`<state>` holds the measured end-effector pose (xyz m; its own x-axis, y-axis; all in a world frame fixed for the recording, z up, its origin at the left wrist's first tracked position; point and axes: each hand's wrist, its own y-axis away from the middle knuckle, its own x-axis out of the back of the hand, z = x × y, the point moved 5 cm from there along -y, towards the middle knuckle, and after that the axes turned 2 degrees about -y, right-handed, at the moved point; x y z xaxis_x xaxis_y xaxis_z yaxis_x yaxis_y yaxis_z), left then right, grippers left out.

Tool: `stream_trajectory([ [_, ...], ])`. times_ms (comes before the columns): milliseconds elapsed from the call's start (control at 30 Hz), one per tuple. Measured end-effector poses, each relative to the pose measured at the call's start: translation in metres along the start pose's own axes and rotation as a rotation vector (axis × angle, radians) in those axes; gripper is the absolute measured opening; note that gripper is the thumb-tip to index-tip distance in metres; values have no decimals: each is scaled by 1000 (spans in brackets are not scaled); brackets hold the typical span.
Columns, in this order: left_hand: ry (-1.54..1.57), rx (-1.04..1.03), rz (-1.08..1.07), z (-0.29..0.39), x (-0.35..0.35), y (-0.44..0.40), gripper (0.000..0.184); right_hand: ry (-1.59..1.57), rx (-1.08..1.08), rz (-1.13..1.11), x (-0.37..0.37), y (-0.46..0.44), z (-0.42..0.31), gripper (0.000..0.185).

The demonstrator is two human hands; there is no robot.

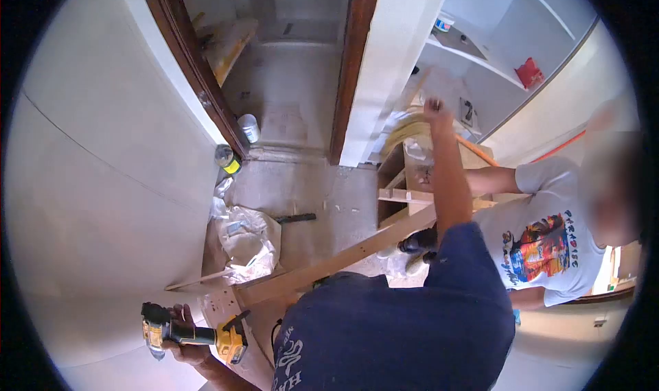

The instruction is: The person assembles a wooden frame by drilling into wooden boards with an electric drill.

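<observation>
My left hand [187,343], low at the left, is wrapped round the handle of a yellow and black cordless drill [232,341]. The drill's head points left and its battery faces right, over the end of a wooden workpiece [220,307]. My right arm reaches forward past a wooden cabinet. Its hand [437,111] is closed near the alcove shelves, with a small dark spot showing at the fingers; what it holds, if anything, I cannot make out. Beneath that arm runs a long wooden board [329,264].
A co-worker in a white printed T-shirt [542,247] stands close at right. A white sack [250,243], a dark jar [227,159] and a white tub [249,127] sit on the floor by the doorway. A red packet [529,73] lies on a shelf [480,63].
</observation>
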<state>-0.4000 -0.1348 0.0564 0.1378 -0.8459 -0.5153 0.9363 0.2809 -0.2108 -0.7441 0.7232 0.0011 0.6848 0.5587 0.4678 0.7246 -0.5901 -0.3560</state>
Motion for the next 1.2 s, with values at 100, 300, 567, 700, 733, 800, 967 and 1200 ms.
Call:
stream_trajectory([
  [100,29,-8,49,4,-5,0,88,-772,-174,-108,24,-79,-55,13],
  [300,-6,26,111,-4,-8,13,85,-528,-280,-459,74,-54,-76,12],
  [567,-76,77,96,-9,-10,9,85,426,-316,-965,127,33,44,10],
  [700,-77,72,23,-10,-29,2,84,359,-272,-772,147,57,35,7],
  [733,-75,76,25,-11,-29,2,84,290,-264,-765,148,58,35,10],
  [800,-61,85,8,-14,-31,0,84,468,-192,-748,153,65,26,11],
  [967,-68,120,-73,-21,-23,3,87,992,-53,-829,147,86,-41,26],
  [1200,-137,217,130,-30,3,17,90,958,426,-476,112,97,-156,34],
])
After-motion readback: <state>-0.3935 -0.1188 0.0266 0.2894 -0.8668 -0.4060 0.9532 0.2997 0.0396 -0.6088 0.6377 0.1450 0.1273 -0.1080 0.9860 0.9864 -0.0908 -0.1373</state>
